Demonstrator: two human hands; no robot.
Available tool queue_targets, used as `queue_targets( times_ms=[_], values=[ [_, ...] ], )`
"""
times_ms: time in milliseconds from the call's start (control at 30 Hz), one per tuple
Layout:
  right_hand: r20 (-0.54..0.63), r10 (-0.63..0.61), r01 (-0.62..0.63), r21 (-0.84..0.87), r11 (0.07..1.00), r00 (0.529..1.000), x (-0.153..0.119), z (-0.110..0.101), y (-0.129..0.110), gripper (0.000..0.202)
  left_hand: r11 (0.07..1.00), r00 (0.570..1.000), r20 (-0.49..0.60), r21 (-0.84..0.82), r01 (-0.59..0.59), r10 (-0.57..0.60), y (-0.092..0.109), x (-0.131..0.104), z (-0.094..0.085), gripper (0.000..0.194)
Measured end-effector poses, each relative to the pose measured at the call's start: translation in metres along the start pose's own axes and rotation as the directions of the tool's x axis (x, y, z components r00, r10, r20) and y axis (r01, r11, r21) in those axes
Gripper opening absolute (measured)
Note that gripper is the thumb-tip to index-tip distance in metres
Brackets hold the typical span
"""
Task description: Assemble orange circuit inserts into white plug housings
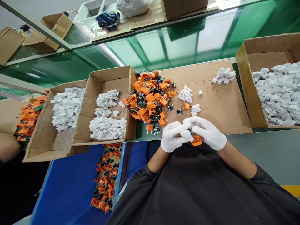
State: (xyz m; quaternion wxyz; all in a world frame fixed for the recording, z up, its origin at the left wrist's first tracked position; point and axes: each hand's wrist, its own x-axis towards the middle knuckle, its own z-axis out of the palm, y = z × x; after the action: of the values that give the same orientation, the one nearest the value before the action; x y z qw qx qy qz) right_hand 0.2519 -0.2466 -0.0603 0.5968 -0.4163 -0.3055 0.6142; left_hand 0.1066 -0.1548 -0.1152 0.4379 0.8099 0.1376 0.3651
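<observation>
Both hands wear white gloves and meet close to my body at the cardboard's front edge. My left hand (172, 137) pinches a smooth white putty-like lump (186, 134). My right hand (211, 132) closes its fingers over a small circuit board, mostly hidden, whose wired orange plug (197, 140) hangs below them. Lump and board are close together; whether they touch I cannot tell. Just beyond my fingers lies a small group of white lumps (196, 109), beside a loose orange plug (187, 106) wired to a green circuit board (179, 112).
A big heap of orange plugs with boards (150, 97) lies left of the cardboard sheet (208, 103). Boxes of white lumps stand left (131, 125) and right (246, 81). More plugs lie in a blue bin (63, 187) below. Another person's arm (8, 147) shows far left.
</observation>
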Motion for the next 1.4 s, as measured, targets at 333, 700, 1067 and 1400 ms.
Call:
queue_targets(
  times_ms=[333, 700, 1067, 1400],
  values=[
    [0.041, 0.057, -0.061, 0.114, 0.992, 0.998, 0.004, -0.009, 0.007, 0.047, 0.989, 0.979, -0.178, 0.123, -0.082, 0.104, 0.012, 0.005, 0.001, 0.028],
    [-0.004, 0.114, -0.111, 0.209, 0.972, 0.993, 0.006, -0.007, 0.005, 0.048, 0.988, 0.999, -0.037, 0.155, -0.008, 0.014, 0.026, 0.017, -0.007, 0.047],
    [0.021, 0.148, -0.15, 0.138, 0.979, 0.989, 0.006, -0.013, 0.0, 0.049, 0.982, 0.997, -0.036, 0.172, 0.077, -0.072, 0.024, 0.015, -0.009, 0.048],
    [-0.057, 0.094, -0.086, 0.124, 0.989, 0.994, 0.009, -0.008, 0.009, 0.041, 0.944, 1.0, -0.028, 0.33, 0.017, -0.008, 0.027, 0.022, -0.012, 0.034]
  ],
)
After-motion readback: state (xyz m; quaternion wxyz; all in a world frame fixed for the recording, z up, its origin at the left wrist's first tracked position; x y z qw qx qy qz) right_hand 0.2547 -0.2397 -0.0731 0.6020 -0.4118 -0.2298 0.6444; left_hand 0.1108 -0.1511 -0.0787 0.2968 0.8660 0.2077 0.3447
